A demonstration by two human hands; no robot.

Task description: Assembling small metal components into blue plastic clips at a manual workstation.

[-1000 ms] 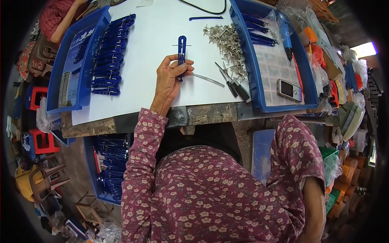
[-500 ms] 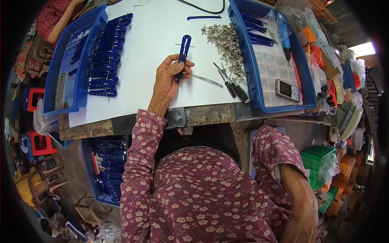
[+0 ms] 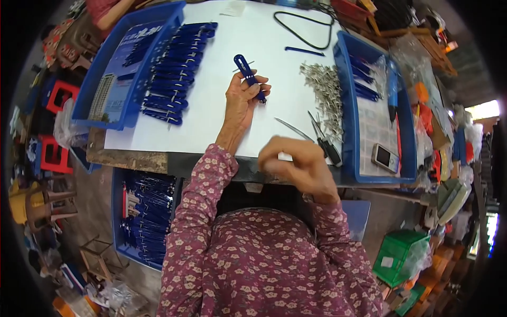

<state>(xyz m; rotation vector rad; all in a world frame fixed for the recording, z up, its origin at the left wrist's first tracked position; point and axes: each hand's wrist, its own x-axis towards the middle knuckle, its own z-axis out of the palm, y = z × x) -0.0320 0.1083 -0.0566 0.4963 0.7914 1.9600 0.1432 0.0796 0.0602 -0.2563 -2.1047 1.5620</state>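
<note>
Over the white-covered table, my left hand [image 3: 240, 103] is closed round a dark blue slotted plastic handle [image 3: 245, 70], its looped end pointing up and away. A thin metal pin crosses the handle near its far end. My right hand [image 3: 301, 164] hangs over the table's front edge, fingers curled and smeared by motion; whether it holds anything cannot be seen. Just beyond it lie a thin metal rod [image 3: 293, 128] and tools with black handles [image 3: 331, 151]. A heap of small silvery metal parts [image 3: 325, 95] lies to the right. Rows of similar blue handles [image 3: 174, 76] are stacked at left.
Blue trays stand left [image 3: 130, 113] and right [image 3: 348, 111]; the right one holds a phone [image 3: 385, 158] and a blue pen-shaped tool [image 3: 392, 92]. A lower tray of blue pieces [image 3: 150, 222] sits below the table. A black cable [image 3: 303, 39] lies at the back.
My right hand has come up from beside my body to the table's front edge. The left hand still grips the handle, now tilted leftward. The whole view has shifted.
</note>
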